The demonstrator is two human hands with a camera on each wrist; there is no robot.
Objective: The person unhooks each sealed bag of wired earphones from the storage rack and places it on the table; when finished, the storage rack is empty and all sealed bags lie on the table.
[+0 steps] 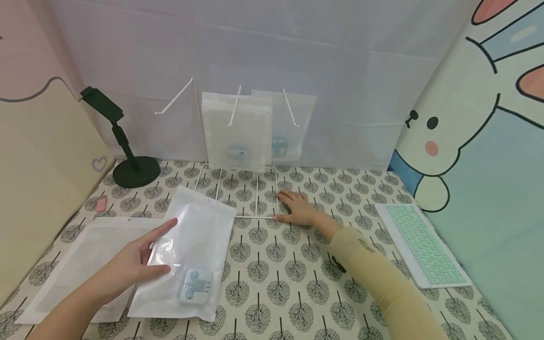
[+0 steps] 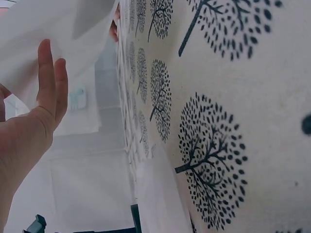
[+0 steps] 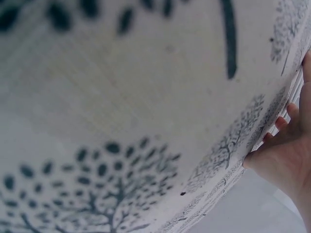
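Observation:
My left hand (image 1: pixel 131 267) holds a white plastic pouch (image 1: pixel 199 236) by its left edge, thumb in front; in the left wrist view several fingers (image 2: pixel 47 80) show against its underside. Near the pouch's bottom lie earphones in a clear case (image 1: pixel 195 285). My right hand (image 1: pixel 297 208) rests, fingers spread, at the right side of the base of a white wire rack (image 1: pixel 257 193). Two similar pouches hang from the rack's prongs, one in front (image 1: pixel 238 125) and one behind at right (image 1: pixel 293 127), with bluish items inside. A third prong (image 1: pixel 174 97) at left carries nothing.
Another flat white pouch (image 1: pixel 80 269) lies at the left, partly under my left forearm. A black stand (image 1: pixel 136 172) and a small pink block (image 1: pixel 101 204) are at the back left. A white keyboard with green keys (image 1: pixel 420 245) lies at the right. Cloth walls surround the tree-patterned tablecloth (image 1: pixel 297 293).

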